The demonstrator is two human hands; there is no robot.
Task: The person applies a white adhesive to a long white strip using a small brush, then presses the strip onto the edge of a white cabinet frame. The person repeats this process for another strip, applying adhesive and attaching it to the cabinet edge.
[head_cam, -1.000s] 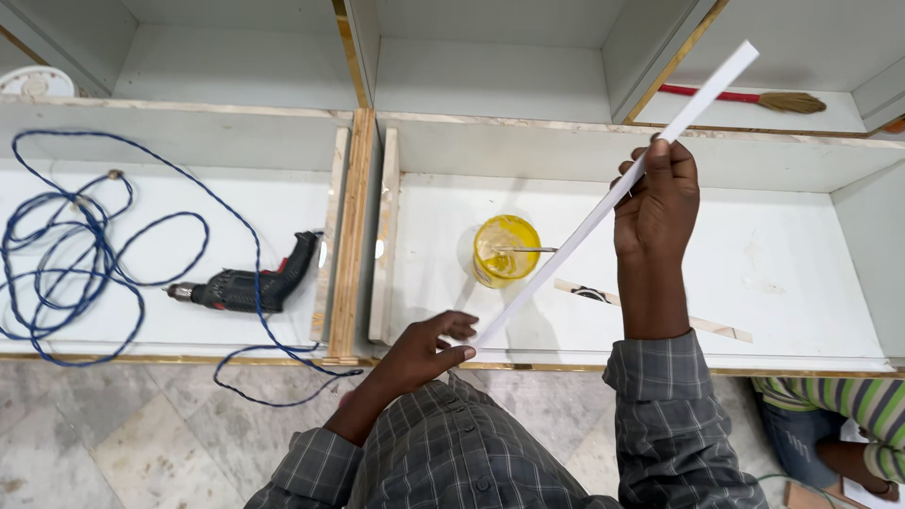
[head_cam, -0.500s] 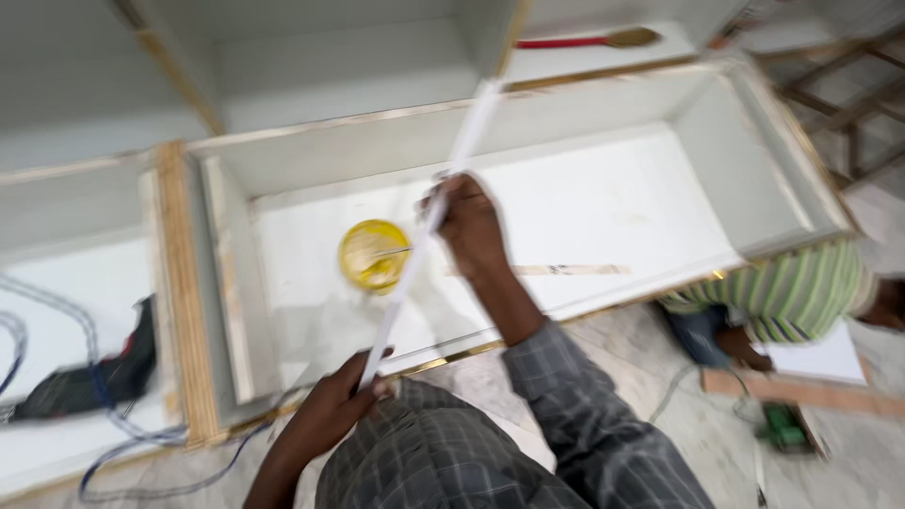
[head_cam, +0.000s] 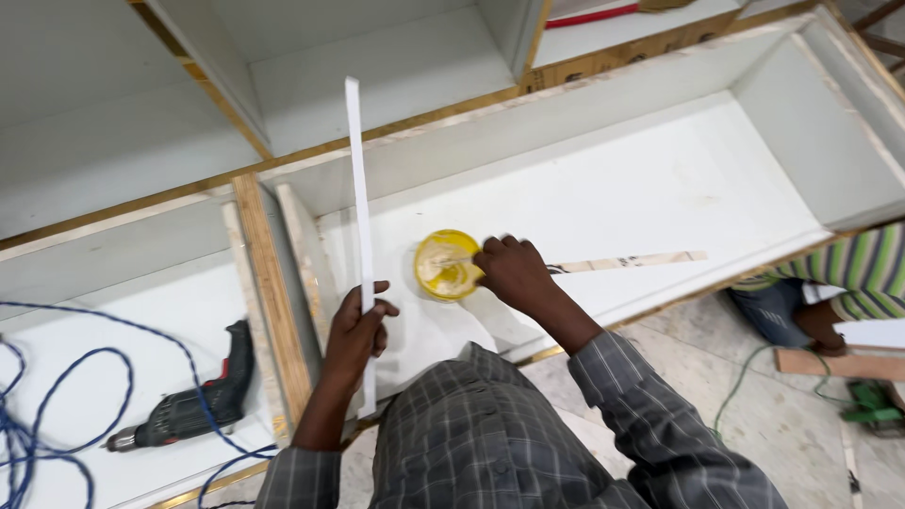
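My left hand grips a long thin white strip near its lower end, holding it almost upright over the edge of a white cabinet compartment. My right hand reaches into that compartment and rests against the right side of a round yellow tub of pale paste. Whether its fingers grip the tub or something inside it is hidden.
A second narrow strip lies flat on the compartment floor right of the tub. A power drill with a blue cord lies in the left compartment. A wooden divider separates them. Another person in a striped shirt sits at right.
My right hand let go of the white strip and dropped to the yellow tub. My left hand now holds the strip alone, swung from a slant to nearly upright. The view shifted.
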